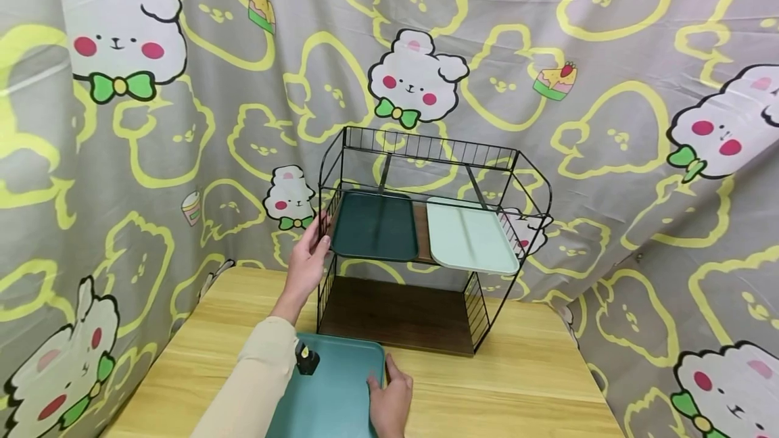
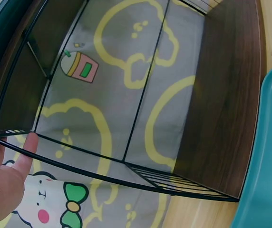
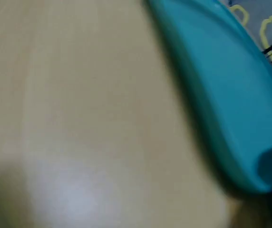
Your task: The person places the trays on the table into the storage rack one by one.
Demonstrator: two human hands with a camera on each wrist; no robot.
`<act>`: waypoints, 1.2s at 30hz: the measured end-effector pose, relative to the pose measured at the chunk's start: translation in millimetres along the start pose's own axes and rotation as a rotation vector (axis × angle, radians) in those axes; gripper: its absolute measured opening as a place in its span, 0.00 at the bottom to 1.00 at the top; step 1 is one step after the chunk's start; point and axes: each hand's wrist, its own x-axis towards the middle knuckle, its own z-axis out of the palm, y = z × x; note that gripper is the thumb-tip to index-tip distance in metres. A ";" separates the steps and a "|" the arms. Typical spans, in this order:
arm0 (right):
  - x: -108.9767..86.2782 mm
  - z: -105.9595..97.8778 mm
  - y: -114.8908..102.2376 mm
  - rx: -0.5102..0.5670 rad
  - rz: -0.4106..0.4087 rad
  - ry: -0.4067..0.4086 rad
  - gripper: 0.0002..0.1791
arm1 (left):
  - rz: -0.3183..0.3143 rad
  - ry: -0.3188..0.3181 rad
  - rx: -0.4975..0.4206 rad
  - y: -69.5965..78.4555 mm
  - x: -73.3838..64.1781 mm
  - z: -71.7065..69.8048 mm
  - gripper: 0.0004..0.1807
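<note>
My left hand [image 1: 306, 263] grips the left side of a black wire rack [image 1: 402, 313] at its upper shelf, thumb in front and fingers by the side wires. On that upper shelf lie a dark green tray [image 1: 374, 225] at left and a pale mint tray [image 1: 471, 235] at right. A teal tray [image 1: 331, 387] is in front of the rack, partly hidden under my left forearm. My right hand [image 1: 391, 401] holds its right edge between thumb and fingers. The right wrist view is blurred, with the teal tray [image 3: 231, 90] at upper right and only a sliver of hand.
The rack stands on a light wooden table [image 1: 487, 397], its lower brown shelf at table level. A patterned cloth curtain [image 1: 243, 127] with rabbit faces hangs behind and on both sides. A small black device [image 1: 307, 359] sits on my left wrist.
</note>
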 end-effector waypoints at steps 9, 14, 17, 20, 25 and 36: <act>-8.1 6.4 9.9 -0.180 -0.115 0.055 0.32 | -0.004 -0.012 0.006 -0.3 0.1 -0.1 0.31; -7.8 5.7 10.9 -0.158 -0.125 0.067 0.26 | -0.014 -0.001 0.009 0.6 -0.5 0.6 0.31; -6.0 4.4 10.4 -0.114 -0.098 0.080 0.24 | -0.022 -0.001 0.008 1.0 -1.2 0.2 0.30; -3.3 1.3 8.8 -0.036 -0.054 0.089 0.23 | -0.023 -0.003 0.007 1.0 -1.7 -0.4 0.31; 3.6 -6.1 5.7 0.076 0.032 0.108 0.24 | -0.022 0.007 0.009 1.8 -1.1 -1.0 0.31; 14.8 -26.0 0.8 0.114 0.083 0.153 0.17 | -0.039 0.009 -0.014 1.3 -1.6 -0.1 0.31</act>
